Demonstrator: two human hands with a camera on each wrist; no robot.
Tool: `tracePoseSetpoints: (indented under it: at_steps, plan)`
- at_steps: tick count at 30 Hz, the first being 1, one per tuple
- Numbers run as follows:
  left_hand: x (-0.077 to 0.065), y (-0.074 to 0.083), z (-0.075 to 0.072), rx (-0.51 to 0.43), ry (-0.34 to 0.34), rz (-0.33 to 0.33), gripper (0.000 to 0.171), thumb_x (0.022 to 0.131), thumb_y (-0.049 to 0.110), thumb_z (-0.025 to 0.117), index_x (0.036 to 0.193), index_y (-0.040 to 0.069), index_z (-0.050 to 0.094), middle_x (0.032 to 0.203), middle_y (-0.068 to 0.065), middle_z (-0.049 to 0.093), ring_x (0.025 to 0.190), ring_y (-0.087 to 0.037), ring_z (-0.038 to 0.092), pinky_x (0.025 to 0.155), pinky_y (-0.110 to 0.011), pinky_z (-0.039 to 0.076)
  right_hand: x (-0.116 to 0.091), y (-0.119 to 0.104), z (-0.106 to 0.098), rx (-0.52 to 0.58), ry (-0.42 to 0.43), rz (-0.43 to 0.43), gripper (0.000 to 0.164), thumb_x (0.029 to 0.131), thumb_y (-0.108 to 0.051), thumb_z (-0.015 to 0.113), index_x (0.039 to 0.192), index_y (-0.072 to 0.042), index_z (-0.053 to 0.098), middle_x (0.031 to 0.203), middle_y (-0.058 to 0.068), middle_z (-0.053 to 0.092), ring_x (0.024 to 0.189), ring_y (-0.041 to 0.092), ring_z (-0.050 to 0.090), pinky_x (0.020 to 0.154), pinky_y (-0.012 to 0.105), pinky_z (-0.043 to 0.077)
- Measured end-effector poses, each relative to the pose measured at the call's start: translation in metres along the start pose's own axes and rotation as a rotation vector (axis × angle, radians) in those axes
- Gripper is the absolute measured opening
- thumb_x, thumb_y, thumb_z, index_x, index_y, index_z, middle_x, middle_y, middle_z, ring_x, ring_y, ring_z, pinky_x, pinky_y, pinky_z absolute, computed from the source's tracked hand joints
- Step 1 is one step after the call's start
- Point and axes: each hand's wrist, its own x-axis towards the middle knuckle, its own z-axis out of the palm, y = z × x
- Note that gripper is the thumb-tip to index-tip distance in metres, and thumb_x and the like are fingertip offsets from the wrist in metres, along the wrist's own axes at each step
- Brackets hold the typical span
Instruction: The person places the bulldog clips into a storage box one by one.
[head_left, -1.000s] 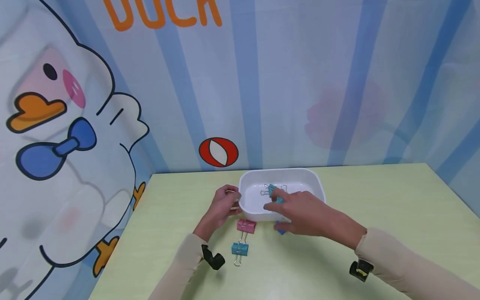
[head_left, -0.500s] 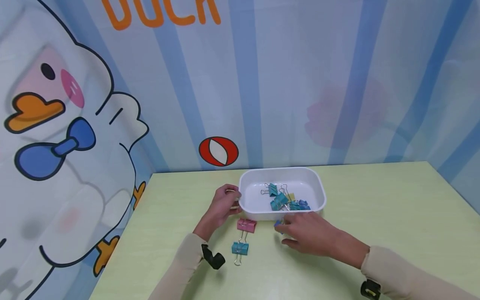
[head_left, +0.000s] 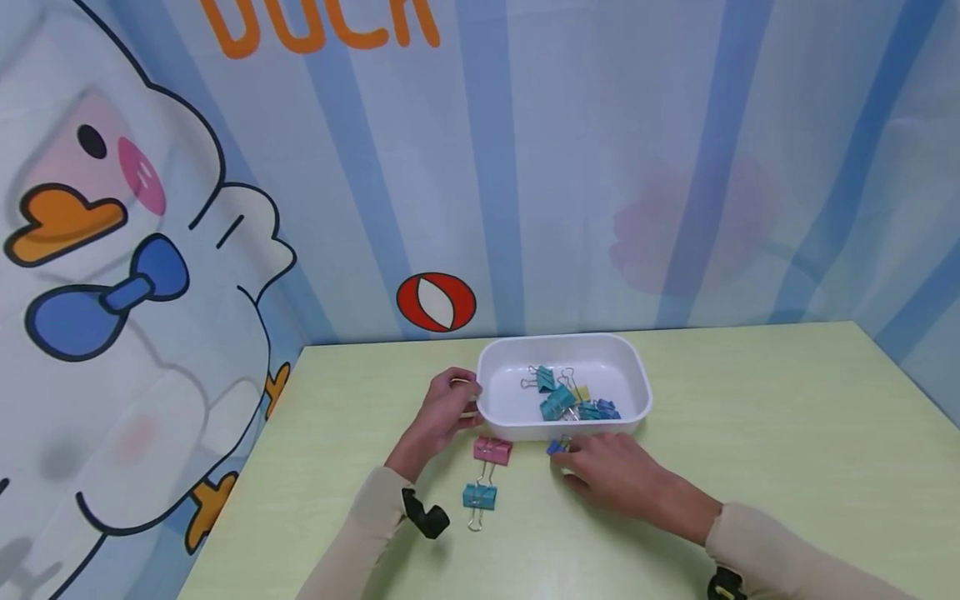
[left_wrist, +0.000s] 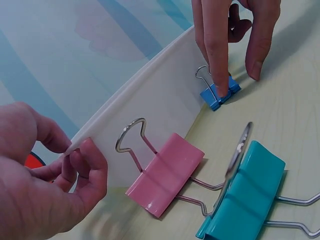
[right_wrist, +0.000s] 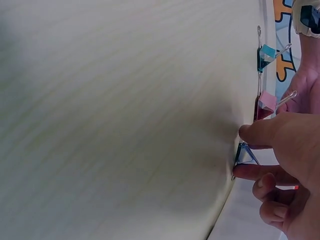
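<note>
My left hand (head_left: 448, 407) pinches the left rim of a white plastic tray (head_left: 517, 432) between thumb and fingers. In front of the tray, my right hand (head_left: 618, 475) reaches down to a small blue binder clip (left_wrist: 220, 94) lying on the table. One fingertip touches the clip, while the thumb stands slightly apart from it in the left wrist view; in the head view the hand hides part of the clip. Between the hands lie a pink binder clip (head_left: 492, 451), close to the tray's front wall, and a teal binder clip (head_left: 479, 497) nearer the person.
Inside the tray are several binder clips, among them a teal one (head_left: 557, 403), a yellow one (head_left: 582, 393) and a blue one (head_left: 608, 409). A pale yellow table (head_left: 780, 433) carries everything. Behind it hangs a striped blue backdrop (head_left: 562, 167) with a duck print.
My right hand has moved from over the tray's inside, down and toward the person, to the blue binder clip in front. My left hand has stayed on the tray's rim.
</note>
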Motion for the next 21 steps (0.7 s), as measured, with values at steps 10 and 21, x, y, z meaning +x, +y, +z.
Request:
tracePoseSetpoints:
  at_steps: [10, 21]
  plan:
    - [0.0002, 0.001, 0.0002, -0.01, -0.011, 0.009, 0.033, 0.102, 0.014, 0.057, 0.132, 0.001, 0.05, 0.121, -0.02, 0.06, 0.09, -0.027, 0.065, 0.068, -0.027, 0.058, 0.002, -0.0021, 0.0041, -0.022, 0.061, 0.027, 0.009, 0.09, -0.016, 0.081, 0.098, -0.015, 0.078, 0.082, 0.002, 0.07, 0.065, 0.016, 0.058, 0.053, 0.026, 0.04]
    - [0.0013, -0.0006, -0.0006, -0.01, -0.01, 0.001, 0.035, 0.102, 0.015, 0.057, 0.133, 0.001, 0.049, 0.124, -0.021, 0.059, 0.094, -0.029, 0.065, 0.071, -0.028, 0.059, -0.0008, -0.003, 0.0039, -0.044, 0.11, 0.031, 0.007, 0.089, -0.016, 0.082, 0.094, -0.016, 0.078, 0.076, 0.001, 0.069, 0.059, 0.014, 0.054, 0.05, 0.024, 0.036]
